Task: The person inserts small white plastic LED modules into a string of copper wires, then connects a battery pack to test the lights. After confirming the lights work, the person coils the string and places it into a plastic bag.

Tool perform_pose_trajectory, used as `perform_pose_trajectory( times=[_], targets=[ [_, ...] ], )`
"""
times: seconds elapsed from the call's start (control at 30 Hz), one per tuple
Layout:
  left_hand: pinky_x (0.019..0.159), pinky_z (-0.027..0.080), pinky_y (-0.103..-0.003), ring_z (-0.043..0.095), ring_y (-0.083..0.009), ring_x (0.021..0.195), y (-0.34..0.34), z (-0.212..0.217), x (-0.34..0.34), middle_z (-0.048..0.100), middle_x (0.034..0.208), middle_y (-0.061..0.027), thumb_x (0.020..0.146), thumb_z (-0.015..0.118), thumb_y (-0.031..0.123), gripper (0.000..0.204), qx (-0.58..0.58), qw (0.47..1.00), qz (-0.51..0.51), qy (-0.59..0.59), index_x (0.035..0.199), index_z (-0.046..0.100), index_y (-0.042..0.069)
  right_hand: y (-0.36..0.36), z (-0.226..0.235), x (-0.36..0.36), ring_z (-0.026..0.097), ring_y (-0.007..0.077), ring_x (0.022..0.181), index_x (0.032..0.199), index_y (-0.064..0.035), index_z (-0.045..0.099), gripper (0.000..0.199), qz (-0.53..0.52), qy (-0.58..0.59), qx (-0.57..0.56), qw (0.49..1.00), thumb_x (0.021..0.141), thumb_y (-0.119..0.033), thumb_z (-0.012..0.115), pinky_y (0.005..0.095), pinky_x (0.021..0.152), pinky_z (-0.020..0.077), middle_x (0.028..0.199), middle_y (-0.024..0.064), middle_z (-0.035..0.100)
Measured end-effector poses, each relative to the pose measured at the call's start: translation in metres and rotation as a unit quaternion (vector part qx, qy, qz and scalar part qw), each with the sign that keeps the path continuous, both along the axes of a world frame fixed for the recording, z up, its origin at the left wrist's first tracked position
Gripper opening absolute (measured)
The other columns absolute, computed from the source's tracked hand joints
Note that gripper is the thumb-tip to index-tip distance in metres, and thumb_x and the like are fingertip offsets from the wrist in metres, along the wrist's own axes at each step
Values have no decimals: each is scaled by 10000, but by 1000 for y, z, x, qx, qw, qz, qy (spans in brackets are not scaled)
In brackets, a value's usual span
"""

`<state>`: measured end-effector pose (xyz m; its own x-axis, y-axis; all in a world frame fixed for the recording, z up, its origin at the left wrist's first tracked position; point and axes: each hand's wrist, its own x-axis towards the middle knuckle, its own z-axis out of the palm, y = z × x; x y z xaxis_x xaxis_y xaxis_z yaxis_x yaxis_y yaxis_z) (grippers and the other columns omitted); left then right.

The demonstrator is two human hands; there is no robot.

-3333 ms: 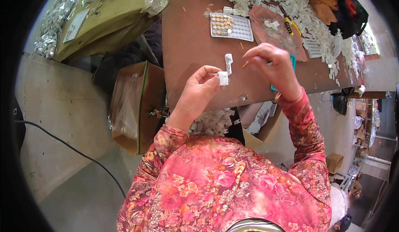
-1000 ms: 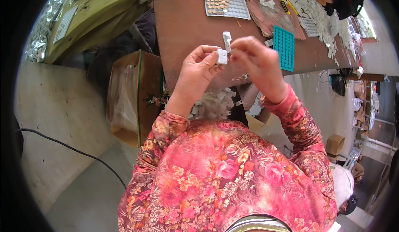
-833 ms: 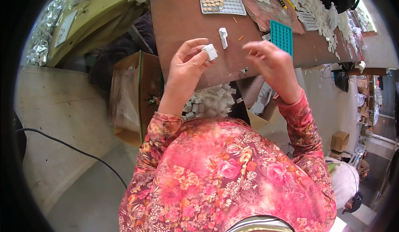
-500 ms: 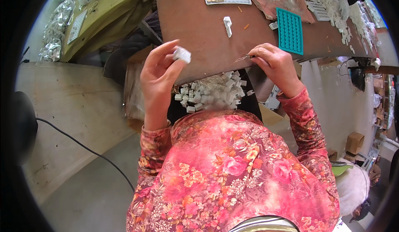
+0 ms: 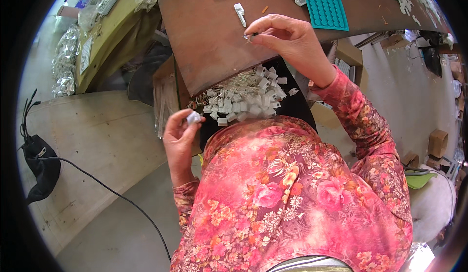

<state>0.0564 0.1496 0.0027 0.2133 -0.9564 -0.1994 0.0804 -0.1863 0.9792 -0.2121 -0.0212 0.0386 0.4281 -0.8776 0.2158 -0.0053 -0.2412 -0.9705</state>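
Brown table (image 5: pixel 204 42), small white part (image 5: pixel 193 118) pinched in left hand (image 5: pixel 179 135)

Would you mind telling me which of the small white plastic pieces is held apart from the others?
The one pinched in the left hand: that white piece sits at its fingertips, left of the pile on the lap; another lies alone on the brown table.

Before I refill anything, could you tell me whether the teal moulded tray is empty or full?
Empty, as far as visible: the teal moulded tray on the brown table shows bare pockets.
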Motion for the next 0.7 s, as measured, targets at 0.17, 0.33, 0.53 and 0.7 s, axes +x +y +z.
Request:
perform_pose_trajectory(
  times=[0.17,0.33,0.53,0.7],
  targets=[
    [949,454,-282,573,-159,1094,13,-30,-18,604,1160,-99,885,578,-22,325,112,987,-94,72,1208,540,-19,4,-10,9,641,122,914,1047,11,643,159,51,-132,51,989,895,-25,611,230,824,492,976,45,647],
    [1014,385,-301,508,-174,1197,15,-35,-18,549,1298,-113,889,576,40,449,132,978,-161,-14,1324,480,-19,14,-20,15,646,178,925,1048,9,606,135,82,-273,124,950,927,-32,563,292,851,510,973,50,596],
    [832,489,-260,635,-125,896,-9,24,21,692,936,-72,917,551,53,181,127,958,-137,-219,1054,635,-30,34,-31,29,645,201,918,1113,8,547,204,117,-384,259,878,909,18,551,337,823,542,960,80,605],
    [829,501,-273,641,-157,901,-112,65,-15,662,1002,-88,906,559,19,201,-87,970,-88,-209,1101,602,-7,45,-33,29,662,180,815,1140,11,547,282,120,-386,272,873,864,63,580,296,756,535,918,59,605]
  ],
)
